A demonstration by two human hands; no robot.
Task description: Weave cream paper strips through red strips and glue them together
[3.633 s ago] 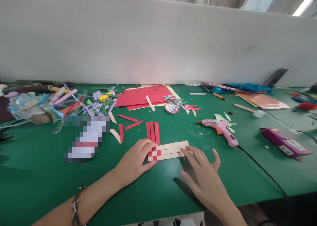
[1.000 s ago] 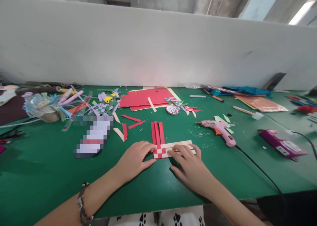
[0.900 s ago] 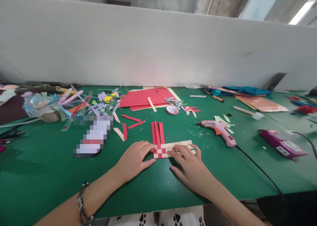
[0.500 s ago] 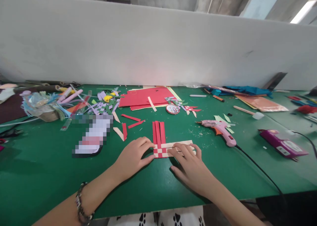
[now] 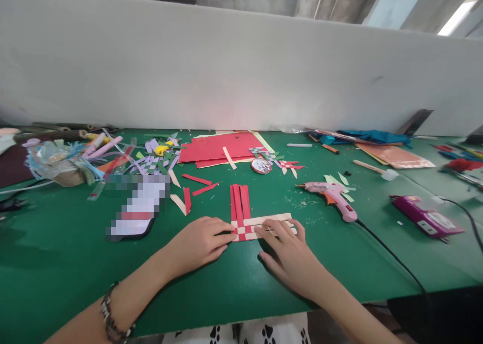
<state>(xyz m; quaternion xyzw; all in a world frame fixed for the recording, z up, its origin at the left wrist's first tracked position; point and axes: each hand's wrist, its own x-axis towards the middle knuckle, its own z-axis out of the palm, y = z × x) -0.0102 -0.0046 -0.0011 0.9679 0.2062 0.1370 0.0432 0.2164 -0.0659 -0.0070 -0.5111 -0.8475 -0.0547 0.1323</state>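
Lying at lower centre of the frame, the woven paper patch (image 5: 243, 230) is pressed from both sides. Its red strips (image 5: 238, 200) are aligned toward the upper frame, its cream strips (image 5: 277, 217) toward the right. The left hand (image 5: 199, 241) is laid flat at the patch's left edge, fingers extended, nothing gripped. The right hand (image 5: 292, 258) is spread over the cream strips, fingertips (image 5: 268, 231) touching them, nothing clasped.

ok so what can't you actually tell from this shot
Head view only:
- Woven paper strips: the left edge is under the left hand, so pinch or press is unclear.
- Cream strips: near edge covered by the right hand.
- Pixelated object left of the hands: masked by blur.
- Round tin: pattern too small.
- Purple box: label unreadable.
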